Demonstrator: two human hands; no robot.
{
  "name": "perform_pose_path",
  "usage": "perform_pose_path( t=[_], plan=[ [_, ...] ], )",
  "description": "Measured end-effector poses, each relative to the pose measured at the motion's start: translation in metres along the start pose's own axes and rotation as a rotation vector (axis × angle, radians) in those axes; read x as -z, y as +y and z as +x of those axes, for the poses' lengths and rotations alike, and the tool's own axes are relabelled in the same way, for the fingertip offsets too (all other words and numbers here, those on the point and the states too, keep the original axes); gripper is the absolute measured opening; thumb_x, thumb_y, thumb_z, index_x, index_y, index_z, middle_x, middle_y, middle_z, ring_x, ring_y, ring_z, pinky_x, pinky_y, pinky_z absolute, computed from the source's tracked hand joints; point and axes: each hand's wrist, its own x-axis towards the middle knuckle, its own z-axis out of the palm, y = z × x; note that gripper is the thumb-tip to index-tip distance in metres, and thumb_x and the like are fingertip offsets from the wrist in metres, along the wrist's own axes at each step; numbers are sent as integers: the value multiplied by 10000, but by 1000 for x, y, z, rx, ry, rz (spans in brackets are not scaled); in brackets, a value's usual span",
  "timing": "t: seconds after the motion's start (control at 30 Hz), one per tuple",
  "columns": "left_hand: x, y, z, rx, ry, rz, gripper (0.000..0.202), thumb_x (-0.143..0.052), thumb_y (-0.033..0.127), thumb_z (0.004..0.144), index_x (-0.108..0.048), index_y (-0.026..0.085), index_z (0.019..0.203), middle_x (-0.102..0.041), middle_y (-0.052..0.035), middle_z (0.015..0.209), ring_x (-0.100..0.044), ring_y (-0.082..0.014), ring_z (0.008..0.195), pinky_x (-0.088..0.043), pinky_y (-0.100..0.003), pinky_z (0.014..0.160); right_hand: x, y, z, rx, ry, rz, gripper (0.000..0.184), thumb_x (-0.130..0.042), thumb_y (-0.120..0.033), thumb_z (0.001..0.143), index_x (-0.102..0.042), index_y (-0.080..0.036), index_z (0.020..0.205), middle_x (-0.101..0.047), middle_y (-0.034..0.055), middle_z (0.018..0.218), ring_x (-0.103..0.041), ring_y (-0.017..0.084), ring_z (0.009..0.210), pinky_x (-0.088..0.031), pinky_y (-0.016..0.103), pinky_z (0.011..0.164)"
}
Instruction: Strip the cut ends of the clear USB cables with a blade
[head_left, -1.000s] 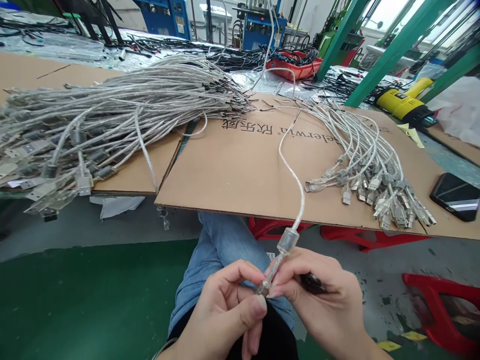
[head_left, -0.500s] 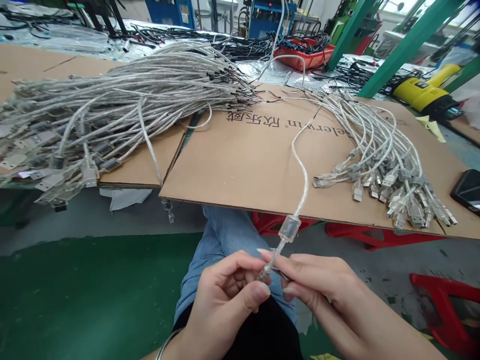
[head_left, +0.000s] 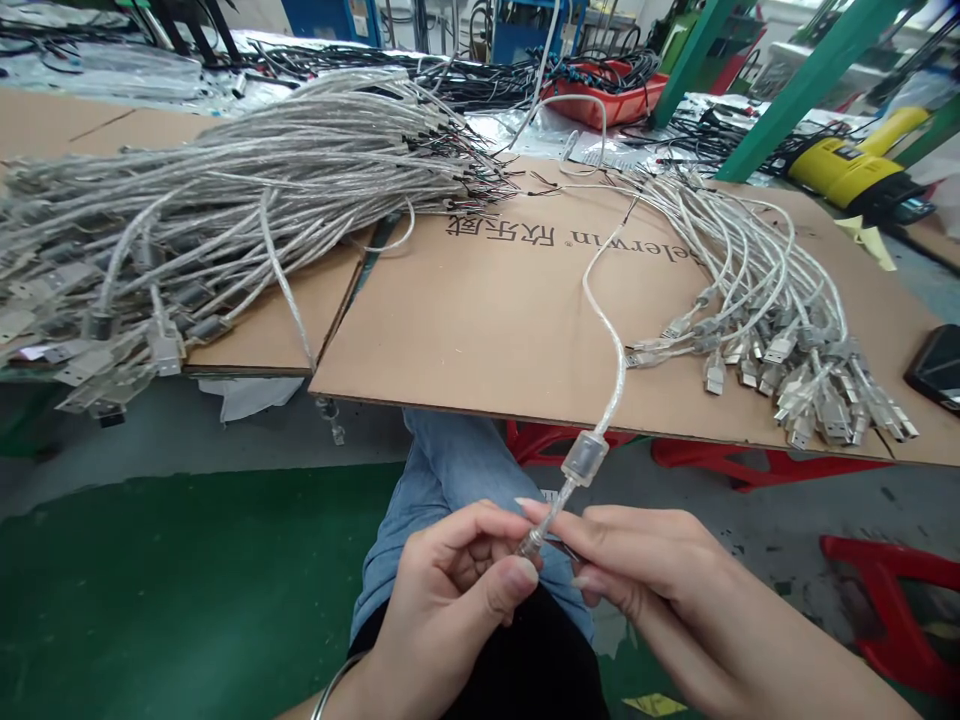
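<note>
My left hand [head_left: 465, 590] pinches the plug end of a clear-jacketed USB cable [head_left: 606, 320] between thumb and fingers; the plug itself is mostly hidden. Above the fingers, the cable's ferrite bead [head_left: 585, 458] hangs past the cardboard edge. The rest of this cable runs up over the cardboard [head_left: 480, 330]. My right hand [head_left: 645, 570] is closed close to the plug, its index finger against the cable. A thin dark metallic piece [head_left: 564, 549] shows between its thumb and fingers, too covered to name.
A large pile of similar cables [head_left: 247, 190] lies at left, and a smaller bundle of USB cables [head_left: 787, 310] at right. A black phone [head_left: 937, 368], a yellow heat gun [head_left: 847, 175], a red tray [head_left: 604, 105] and a green post [head_left: 795, 90] surround the cardboard. Red stools [head_left: 892, 600] stand below.
The view has shifted slightly, moving the tabletop a little in the picture. Both hands keep nearly the same grip and position at the cable's plug end.
</note>
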Motion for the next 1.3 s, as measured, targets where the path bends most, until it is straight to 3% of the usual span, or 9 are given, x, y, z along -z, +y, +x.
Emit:
perform_pose_path(
  t=[0.23,0.4,0.63,0.8,0.97,1.3],
  plan=[
    [-2,0,0,-104,50,134,51,-717,259,771,-735,218,795,-607,14,670,-473,-60,513,-419,-123,462,-14,3,0,-23,100,47,297,-376,-60,886,-654,-159,852,-625,32,670,-580,155,561,-493,233,526],
    [-3,1,0,-81,27,95,49,-718,265,772,-719,225,800,-588,32,677,-478,-49,527,-423,-111,497,-11,1,1,-24,96,52,288,-365,-97,911,-638,-174,856,-631,18,632,-592,153,531,-507,228,526],
    [-2,-2,-2,-141,57,157,62,-722,253,766,-695,201,785,-565,28,690,-518,-74,603,-457,-130,568,-15,7,-6,46,143,-42,336,-365,-56,887,-598,-166,1103,-677,50,702,-634,171,551,-495,235,467],
    [0,-4,-4,-208,68,219,48,-704,234,779,-670,208,802,-562,19,697,-514,-101,607,-454,-178,568,-16,6,-7,26,126,-10,337,-394,-78,888,-612,-207,1109,-683,43,715,-647,175,574,-521,239,487],
    [1,-7,-5,-310,98,338,67,-695,232,786,-633,212,800,-550,10,702,-523,-135,644,-452,-235,607,-18,7,-10,14,110,-7,453,-391,-62,888,-496,-201,1307,-662,48,772,-665,178,647,-524,235,516],
    [1,-8,-3,-406,118,427,87,-700,171,768,-627,205,800,-535,15,686,-518,-136,623,-435,-240,571,-19,6,-10,-1,99,35,457,-402,-64,889,-509,-196,1313,-654,35,748,-632,163,607,-515,232,541]
  ],
)
